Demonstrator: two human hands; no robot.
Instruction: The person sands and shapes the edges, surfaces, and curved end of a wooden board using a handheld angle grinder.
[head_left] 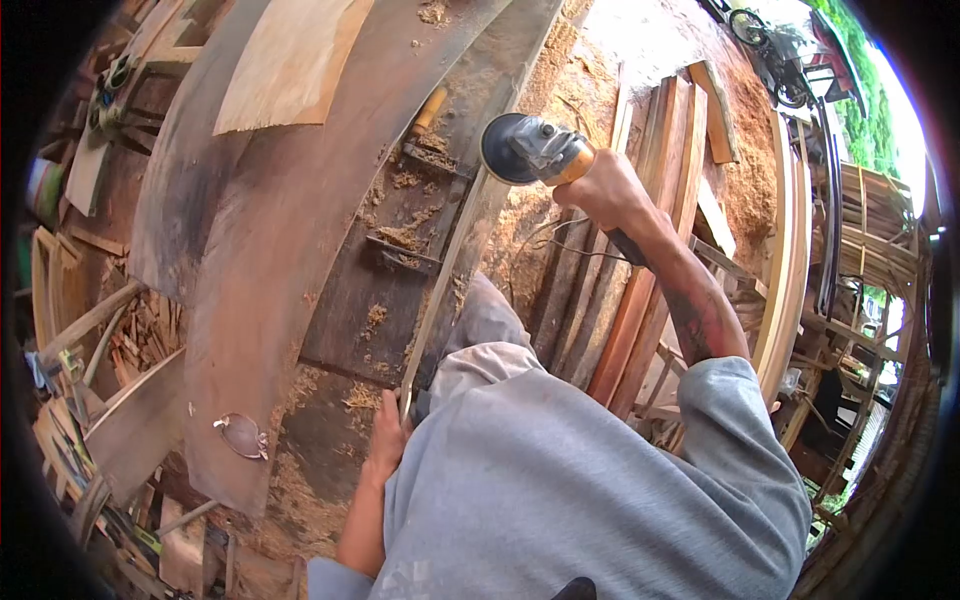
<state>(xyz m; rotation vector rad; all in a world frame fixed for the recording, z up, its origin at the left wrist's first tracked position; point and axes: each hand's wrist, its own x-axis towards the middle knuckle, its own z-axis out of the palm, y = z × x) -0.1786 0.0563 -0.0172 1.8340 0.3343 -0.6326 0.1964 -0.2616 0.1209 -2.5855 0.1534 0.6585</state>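
My right hand [612,190] is wrapped round the body of an angle grinder [548,150], raised at the upper middle of the view. Its round disc [507,149] faces left, over the far part of a long narrow wooden board [452,268]; whether the disc touches the wood I cannot tell. Down at the board's near end, my left hand [386,432] closes on the edge, its fingers partly hidden. A dark power cord [625,246] runs back from the grinder under my right wrist.
Left of the board lies a dark sawdust-strewn bench [340,330] with a yellow handle [430,110] and two dark crosspieces. Wide planks [250,300] fill the left, one carrying a looped object [242,436]. Stacked beams [650,310] lie right. A motorcycle [785,55] stands far off.
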